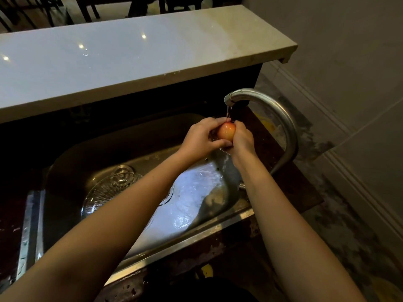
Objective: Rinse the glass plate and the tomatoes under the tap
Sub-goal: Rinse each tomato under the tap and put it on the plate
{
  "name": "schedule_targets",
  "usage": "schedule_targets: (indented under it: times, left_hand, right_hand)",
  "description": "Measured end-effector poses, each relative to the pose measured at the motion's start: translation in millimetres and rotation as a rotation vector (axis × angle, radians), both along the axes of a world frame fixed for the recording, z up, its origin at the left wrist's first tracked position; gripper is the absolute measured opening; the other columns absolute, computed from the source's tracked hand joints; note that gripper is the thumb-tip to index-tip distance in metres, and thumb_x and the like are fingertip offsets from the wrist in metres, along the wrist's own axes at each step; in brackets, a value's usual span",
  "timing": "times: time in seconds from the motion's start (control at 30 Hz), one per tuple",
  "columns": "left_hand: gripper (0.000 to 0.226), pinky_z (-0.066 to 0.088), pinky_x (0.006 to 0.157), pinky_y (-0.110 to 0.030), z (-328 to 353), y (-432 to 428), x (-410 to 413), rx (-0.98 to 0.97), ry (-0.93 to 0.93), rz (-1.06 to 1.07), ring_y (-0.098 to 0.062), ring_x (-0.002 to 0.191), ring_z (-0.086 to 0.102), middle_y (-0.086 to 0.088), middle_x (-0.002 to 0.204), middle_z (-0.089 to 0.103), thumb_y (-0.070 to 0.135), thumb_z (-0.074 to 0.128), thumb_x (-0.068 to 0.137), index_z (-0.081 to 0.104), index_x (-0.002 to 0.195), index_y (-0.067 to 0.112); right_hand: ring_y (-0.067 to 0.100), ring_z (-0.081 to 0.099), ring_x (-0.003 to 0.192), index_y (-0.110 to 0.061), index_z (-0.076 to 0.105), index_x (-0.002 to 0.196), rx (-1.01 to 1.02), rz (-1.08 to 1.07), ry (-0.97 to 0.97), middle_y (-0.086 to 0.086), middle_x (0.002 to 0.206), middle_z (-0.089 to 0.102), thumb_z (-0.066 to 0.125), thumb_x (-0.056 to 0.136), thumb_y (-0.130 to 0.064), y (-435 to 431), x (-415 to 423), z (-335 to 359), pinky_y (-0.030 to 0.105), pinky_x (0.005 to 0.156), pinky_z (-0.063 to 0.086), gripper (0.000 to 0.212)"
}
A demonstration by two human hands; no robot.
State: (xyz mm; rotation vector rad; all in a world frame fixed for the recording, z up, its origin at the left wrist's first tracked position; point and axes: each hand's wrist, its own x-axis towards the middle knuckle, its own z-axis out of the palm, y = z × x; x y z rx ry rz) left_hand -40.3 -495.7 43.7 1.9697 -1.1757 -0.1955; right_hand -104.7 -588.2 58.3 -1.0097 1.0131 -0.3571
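Observation:
A red-orange tomato (226,131) sits under the thin stream from the curved metal tap (281,118). My left hand (200,138) grips it from the left, with fingers over the top and the thumb underneath. My right hand (242,138) holds its right side, fingers curled around it. The glass plate (102,192), clear and patterned, lies in the steel sink (181,236) at the lower left, partly hidden by my left forearm.
A pale stone counter ledge (130,62) runs above and behind the sink. A grey wall and tiled floor lie to the right. Water pools on the sink bottom near the drain (169,196). Dark worn worktop surrounds the sink.

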Motion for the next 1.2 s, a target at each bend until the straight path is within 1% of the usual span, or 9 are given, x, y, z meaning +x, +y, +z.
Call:
schedule_targets:
  times: [0.07, 0.2, 0.37, 0.47, 0.53, 0.6, 0.73, 0.9, 1.2]
  left_hand:
    - [0.059, 0.040, 0.083, -0.010, -1, -1, 2, -0.003, 0.098, -0.003, -0.014, 0.107, 0.052, -0.008, 0.125, 0.056, 0.022, 0.073, 0.078, 0.049, 0.132, 0.015]
    - [0.048, 0.052, 0.076, -0.019, -6, -3, 1, -0.079, 0.557, 0.022, -0.018, 0.107, 0.055, -0.010, 0.126, 0.052, 0.018, 0.065, 0.084, 0.048, 0.129, 0.016]
    - [0.043, 0.056, 0.086, -0.033, -12, -15, -5, -0.115, 0.978, -0.068, -0.020, 0.103, 0.064, -0.016, 0.130, 0.052, 0.017, 0.056, 0.091, 0.044, 0.132, 0.013]
    - [0.037, 0.059, 0.077, -0.030, -10, -23, -7, -0.297, 1.339, -0.085, -0.012, 0.076, 0.070, -0.014, 0.122, 0.052, 0.023, 0.045, 0.097, 0.042, 0.133, 0.020]
    - [0.032, 0.056, 0.075, -0.030, -8, -32, -7, -0.332, 1.480, -0.019, -0.018, 0.078, 0.066, -0.012, 0.112, 0.054, 0.027, 0.042, 0.097, 0.046, 0.128, 0.021]
    - [0.020, 0.053, 0.059, -0.022, -3, -40, -9, -0.356, 1.617, 0.051, -0.021, 0.075, 0.060, -0.012, 0.097, 0.053, 0.032, 0.043, 0.095, 0.053, 0.108, 0.019]
    - [0.021, 0.033, 0.033, -0.013, 1, -52, -12, -0.268, 1.517, 0.022, -0.011, 0.049, 0.050, -0.007, 0.080, 0.052, 0.033, 0.054, 0.091, 0.046, 0.101, 0.015]
    - [0.031, 0.023, 0.031, -0.011, 1, -58, -11, -0.167, 1.500, 0.022, -0.008, 0.035, 0.042, -0.010, 0.070, 0.054, 0.041, 0.049, 0.090, 0.051, 0.089, 0.011]
    - [0.022, 0.046, 0.038, -0.018, -9, -45, -2, -0.192, 1.702, 0.084, -0.020, 0.064, 0.053, -0.013, 0.091, 0.047, 0.030, 0.054, 0.089, 0.047, 0.101, 0.013]
  right_hand:
    - [0.022, 0.060, 0.077, -0.010, 0.048, 0.126, 0.015, 0.041, -0.038, 0.009, 0.092, 0.057, 0.036, 0.099, -0.036, 2, -5, 0, 0.032, 0.065, 0.053, 0.040]
    - [0.017, 0.061, 0.079, -0.024, 0.046, 0.131, -0.233, 0.193, 0.020, 0.007, 0.108, 0.055, 0.032, 0.100, -0.037, 5, -17, -1, 0.026, 0.061, 0.053, 0.037]
    - [0.029, 0.055, 0.115, -0.036, 0.037, 0.138, -0.508, 0.218, 0.205, 0.007, 0.135, 0.051, 0.032, 0.097, -0.045, 2, -35, -7, 0.049, 0.097, 0.047, 0.043]
    - [0.025, 0.049, 0.124, -0.034, 0.035, 0.141, -0.627, 0.263, 0.211, 0.005, 0.140, 0.048, 0.035, 0.097, -0.038, 4, -49, -6, 0.042, 0.103, 0.041, 0.043]
    - [0.021, 0.044, 0.129, -0.028, 0.038, 0.140, -0.712, 0.280, 0.204, 0.004, 0.143, 0.045, 0.036, 0.098, -0.031, 6, -57, -6, 0.031, 0.105, 0.035, 0.042]
    - [0.019, 0.041, 0.131, -0.021, 0.039, 0.140, -0.797, 0.291, 0.232, 0.004, 0.145, 0.043, 0.036, 0.099, -0.025, 11, -65, -7, 0.020, 0.098, 0.028, 0.042]
    - [0.027, 0.042, 0.129, -0.013, 0.034, 0.142, -0.905, 0.341, 0.377, 0.012, 0.145, 0.039, 0.035, 0.099, -0.018, 30, -82, -19, 0.029, 0.097, 0.035, 0.044]
    - [0.032, 0.054, 0.115, -0.007, 0.038, 0.137, -0.850, 0.280, 0.600, 0.018, 0.135, 0.046, 0.038, 0.098, -0.015, 38, -90, -34, 0.041, 0.093, 0.046, 0.040]
    - [0.037, 0.059, 0.100, -0.006, 0.061, 0.100, -0.696, 0.107, 0.625, 0.020, 0.107, 0.063, 0.039, 0.094, -0.009, 38, -77, -46, 0.045, 0.088, 0.048, 0.023]
